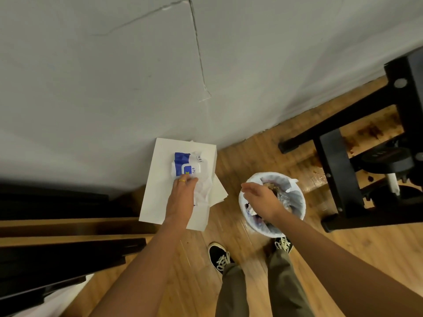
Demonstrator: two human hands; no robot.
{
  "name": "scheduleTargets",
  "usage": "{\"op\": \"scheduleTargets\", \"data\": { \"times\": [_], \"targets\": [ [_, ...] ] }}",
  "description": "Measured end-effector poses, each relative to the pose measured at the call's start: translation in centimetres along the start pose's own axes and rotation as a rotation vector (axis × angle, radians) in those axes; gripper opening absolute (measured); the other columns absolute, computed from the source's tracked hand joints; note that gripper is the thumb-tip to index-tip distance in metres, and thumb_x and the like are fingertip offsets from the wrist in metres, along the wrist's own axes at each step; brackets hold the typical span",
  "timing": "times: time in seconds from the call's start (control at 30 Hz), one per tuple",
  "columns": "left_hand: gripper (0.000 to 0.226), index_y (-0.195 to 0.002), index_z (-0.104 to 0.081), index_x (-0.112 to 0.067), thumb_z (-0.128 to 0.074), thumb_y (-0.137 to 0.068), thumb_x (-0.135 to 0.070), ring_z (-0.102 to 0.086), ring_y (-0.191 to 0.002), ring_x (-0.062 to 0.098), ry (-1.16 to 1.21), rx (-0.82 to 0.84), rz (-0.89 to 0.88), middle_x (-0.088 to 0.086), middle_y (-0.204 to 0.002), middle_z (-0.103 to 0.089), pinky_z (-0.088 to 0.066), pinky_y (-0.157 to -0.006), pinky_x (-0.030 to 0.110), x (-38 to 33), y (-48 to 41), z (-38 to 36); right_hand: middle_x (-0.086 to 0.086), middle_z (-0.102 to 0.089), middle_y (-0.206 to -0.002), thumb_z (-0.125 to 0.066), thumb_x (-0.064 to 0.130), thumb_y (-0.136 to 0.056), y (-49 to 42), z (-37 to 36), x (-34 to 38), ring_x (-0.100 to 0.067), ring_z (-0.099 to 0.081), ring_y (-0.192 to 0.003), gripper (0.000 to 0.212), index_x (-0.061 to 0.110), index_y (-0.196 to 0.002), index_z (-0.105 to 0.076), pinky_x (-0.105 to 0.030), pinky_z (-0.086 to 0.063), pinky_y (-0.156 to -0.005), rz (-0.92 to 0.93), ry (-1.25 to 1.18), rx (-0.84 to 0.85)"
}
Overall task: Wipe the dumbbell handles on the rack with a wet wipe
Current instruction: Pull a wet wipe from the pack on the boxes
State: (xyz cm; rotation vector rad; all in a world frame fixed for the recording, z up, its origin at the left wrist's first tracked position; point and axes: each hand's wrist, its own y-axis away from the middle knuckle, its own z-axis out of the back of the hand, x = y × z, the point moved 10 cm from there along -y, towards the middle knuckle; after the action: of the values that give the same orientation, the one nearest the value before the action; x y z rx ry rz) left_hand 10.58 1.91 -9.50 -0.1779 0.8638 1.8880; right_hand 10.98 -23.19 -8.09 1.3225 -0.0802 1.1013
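Head: L hand [182, 197] grips wipes pack [185, 166]; R hand [261, 198] loose over bin [301, 208].

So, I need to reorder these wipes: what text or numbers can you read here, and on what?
"75": on the lid label of the wet wipe pack.
Other print on the pack, white and yellow: too blurred to read.
Marking on the dumbbell: too dim to read.

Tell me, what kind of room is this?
Probably a small gym corner: a black weight rack holds a dumbbell, and a wet-wipe pack for cleaning is close by on the wooden floor.
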Motion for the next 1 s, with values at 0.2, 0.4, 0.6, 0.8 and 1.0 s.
{"op": "scheduleTargets", "data": {
  "times": [0.2, 0.4, 0.6, 0.8, 1.0],
  "targets": [
    [0.027, -0.130, -0.063, -0.012, -0.051, -0.106, -0.019, -0.060, -0.109, 0.004, 0.139, -0.017, -0.032, -0.005, -0.119, -0.058, -0.048, -0.091, 0.015, -0.7, 2.0, 3.0, -0.004, -0.064, -0.128, -0.044, 0.015, -0.103, 2.0, 0.9, 0.5, -0.017, -0.059, -0.114, 0.039, 0.015, -0.140, -0.056, -0.020, -0.038, -0.088, 0.010, -0.006, -0.021],
    [0.034, -0.136, -0.056, -0.019, -0.057, -0.103, -0.024, -0.059, -0.124, 0.026, 0.265, -0.023, -0.009, 0.005, -0.140, -0.056, -0.056, -0.101, 0.044, -2.2, 5.8, 4.5, -0.005, -0.068, -0.119, -0.045, 0.020, -0.103, 6.1, 2.4, 1.0, -0.022, -0.064, -0.114, 0.035, 0.017, -0.135, -0.060, -0.030, -0.048, -0.096, 0.037, -0.011, -0.075],
    [0.034, -0.134, -0.057, -0.020, -0.062, -0.100, -0.024, -0.057, -0.127, 0.024, 0.332, -0.017, -0.051, 0.003, -0.140, -0.057, -0.053, -0.101, 0.043, -5.3, 12.0, 4.8, 0.007, -0.067, -0.108, -0.046, 0.019, -0.100, 12.2, 5.1, 0.4, -0.014, -0.068, -0.084, 0.033, 0.020, -0.129, -0.063, -0.027, -0.053, -0.072, 0.082, -0.054, -0.162],
    [0.033, -0.135, -0.060, -0.017, -0.059, -0.103, -0.019, -0.056, -0.121, 0.014, 0.374, -0.046, -0.111, -0.009, -0.123, -0.057, -0.058, -0.093, 0.035, -10.8, 18.5, 4.6, 0.004, -0.066, -0.094, -0.046, 0.005, -0.101, 19.3, 10.0, -1.3, 0.014, -0.063, -0.070, 0.031, 0.017, -0.126, -0.061, -0.001, -0.043, -0.059, 0.094, -0.115, -0.246],
    [0.034, -0.139, -0.059, -0.020, -0.055, -0.105, -0.020, -0.061, -0.115, 0.014, 0.428, -0.070, -0.097, -0.003, -0.126, -0.063, -0.054, -0.100, 0.037, -17.6, 25.2, 1.9, 0.013, -0.067, -0.121, -0.052, 0.015, -0.100, 25.3, 16.3, -5.1, 0.004, -0.059, -0.112, 0.033, 0.028, -0.127, -0.065, -0.002, -0.044, -0.081, 0.216, -0.122, -0.311]
  ]
}}
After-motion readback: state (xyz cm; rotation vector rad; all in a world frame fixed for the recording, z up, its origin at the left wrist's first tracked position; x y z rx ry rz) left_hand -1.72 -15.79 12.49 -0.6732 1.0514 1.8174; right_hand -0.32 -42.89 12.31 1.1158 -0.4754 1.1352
